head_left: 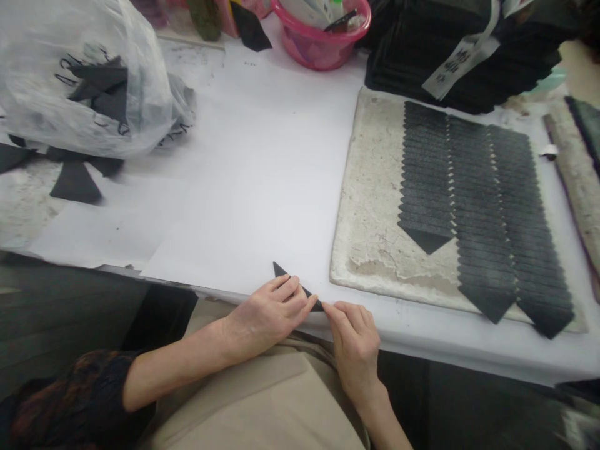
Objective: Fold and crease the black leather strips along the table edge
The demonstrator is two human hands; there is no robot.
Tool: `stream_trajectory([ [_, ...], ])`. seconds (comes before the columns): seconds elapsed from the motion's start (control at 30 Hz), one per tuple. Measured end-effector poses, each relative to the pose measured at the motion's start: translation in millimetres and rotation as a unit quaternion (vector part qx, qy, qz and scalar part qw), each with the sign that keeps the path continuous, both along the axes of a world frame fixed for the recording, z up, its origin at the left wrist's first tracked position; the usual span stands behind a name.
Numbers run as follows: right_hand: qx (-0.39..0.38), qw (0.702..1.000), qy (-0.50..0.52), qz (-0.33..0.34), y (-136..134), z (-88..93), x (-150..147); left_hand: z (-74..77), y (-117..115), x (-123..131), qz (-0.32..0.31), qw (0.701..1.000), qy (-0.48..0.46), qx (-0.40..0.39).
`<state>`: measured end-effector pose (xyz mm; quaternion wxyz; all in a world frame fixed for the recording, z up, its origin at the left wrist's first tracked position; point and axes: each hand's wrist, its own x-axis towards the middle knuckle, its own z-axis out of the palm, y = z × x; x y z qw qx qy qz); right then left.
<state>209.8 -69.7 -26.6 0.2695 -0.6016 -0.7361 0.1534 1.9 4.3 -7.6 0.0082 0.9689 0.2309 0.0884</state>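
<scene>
A small dark pointed piece (280,269), of leather or fabric by its look, lies at the table's front edge under my fingers. My left hand (272,309) presses and grips it from the left, fingers bent over its middle. At its right end, my right hand (352,331) pinches the tip between thumb and forefinger. Part of the piece is hidden beneath my left fingers. Right of my hands, a pale worn board (375,206) bears three columns of overlapping dark pointed pieces (473,187).
At the left, a clear plastic bag (140,81) holds dark pieces, with loose dark pieces (76,182) beside it. A pink basin (321,44) with small items stands at the back. Behind the board rises a tied black stack (422,56). White paper (244,162) covers the table.
</scene>
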Motion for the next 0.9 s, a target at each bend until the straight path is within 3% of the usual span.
stream_trajectory([
  [0.2,0.002,1.000,0.015,-0.023,2.3,1.0,-0.6,-1.3,-1.6,0.9,0.015,1.000,-0.012,-0.009],
  [0.9,0.013,0.999,-0.048,0.013,0.3,3.3,3.6,1.0,-1.9,7.2,-0.001,1.000,-0.004,-0.029],
])
